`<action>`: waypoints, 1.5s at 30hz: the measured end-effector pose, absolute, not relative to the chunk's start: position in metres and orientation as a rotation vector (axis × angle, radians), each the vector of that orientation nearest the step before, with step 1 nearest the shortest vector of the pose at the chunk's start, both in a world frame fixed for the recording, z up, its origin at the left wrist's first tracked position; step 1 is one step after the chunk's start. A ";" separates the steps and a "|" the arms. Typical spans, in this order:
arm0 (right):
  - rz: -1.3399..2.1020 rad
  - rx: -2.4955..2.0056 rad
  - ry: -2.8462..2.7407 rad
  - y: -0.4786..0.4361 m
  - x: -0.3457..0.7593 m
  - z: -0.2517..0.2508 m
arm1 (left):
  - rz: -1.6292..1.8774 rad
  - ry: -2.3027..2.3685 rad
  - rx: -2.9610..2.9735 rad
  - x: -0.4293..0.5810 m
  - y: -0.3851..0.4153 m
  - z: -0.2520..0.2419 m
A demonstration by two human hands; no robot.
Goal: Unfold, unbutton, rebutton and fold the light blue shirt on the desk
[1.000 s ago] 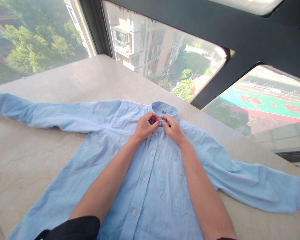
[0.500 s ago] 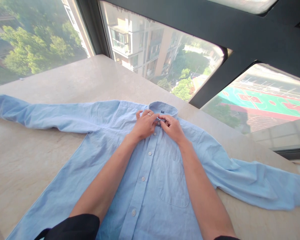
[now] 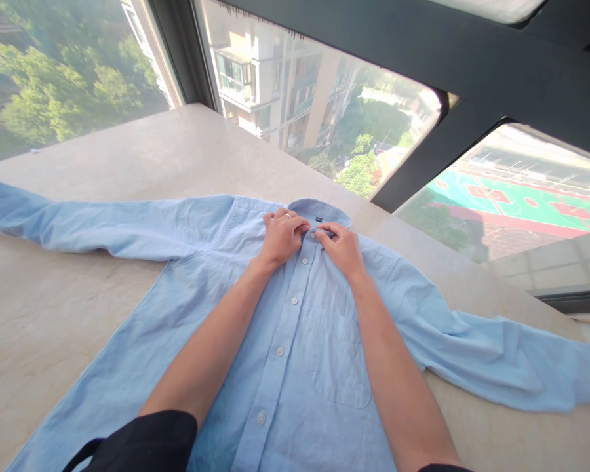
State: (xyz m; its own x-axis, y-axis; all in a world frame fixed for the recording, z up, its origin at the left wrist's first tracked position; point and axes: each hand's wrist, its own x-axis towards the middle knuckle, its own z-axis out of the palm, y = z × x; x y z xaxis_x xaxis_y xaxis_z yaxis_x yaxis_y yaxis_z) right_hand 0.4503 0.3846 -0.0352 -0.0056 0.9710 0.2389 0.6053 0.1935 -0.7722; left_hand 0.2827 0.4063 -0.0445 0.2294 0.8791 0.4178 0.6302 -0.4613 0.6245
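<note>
A light blue button-up shirt (image 3: 334,354) lies face up with its sleeves spread to both sides and its collar (image 3: 324,211) at the far end. At the left of the collar opening, my left hand (image 3: 282,236), with a ring on one finger, is closed in a pinch on the shirt's edge. My right hand (image 3: 341,248) pinches the collar's other side between thumb and fingertips. Between the two hands a top button (image 3: 313,234) shows. Further white buttons run down the placket (image 3: 288,321), fastened. A chest pocket (image 3: 341,373) lies below my right hand.
The shirt rests on a pale stone sill (image 3: 128,174). Dark window frames (image 3: 423,177) border its far side, with glass panes behind. Trees, buildings and a sports court are visible outside. A small white bit (image 3: 34,151) lies near the left pane.
My hands have drawn slightly apart at the collar, and the top button between them is now in plainer sight. The rest of the shirt lies nearly as before.
</note>
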 end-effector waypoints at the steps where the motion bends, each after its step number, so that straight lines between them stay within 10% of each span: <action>1: 0.631 -1.500 -1.667 0.385 0.451 -0.036 | 1.085 1.405 2.182 0.283 0.406 -0.045; 31: 0.044 -1.600 -1.579 0.394 0.467 -0.067 | 1.111 1.156 2.157 0.278 0.419 -0.068; 45: 0.277 -1.700 -1.376 0.408 0.474 -0.074 | 1.069 1.036 1.710 0.260 0.441 -0.072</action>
State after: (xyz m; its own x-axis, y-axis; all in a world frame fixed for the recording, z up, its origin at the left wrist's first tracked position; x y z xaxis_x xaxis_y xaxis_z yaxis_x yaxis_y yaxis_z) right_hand 0.4740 0.4085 -0.0743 0.3543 0.8678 0.3485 0.6653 0.0280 -0.7461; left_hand 0.2601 0.4407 -0.0722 0.2920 0.9275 0.2333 0.2041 -0.2988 0.9322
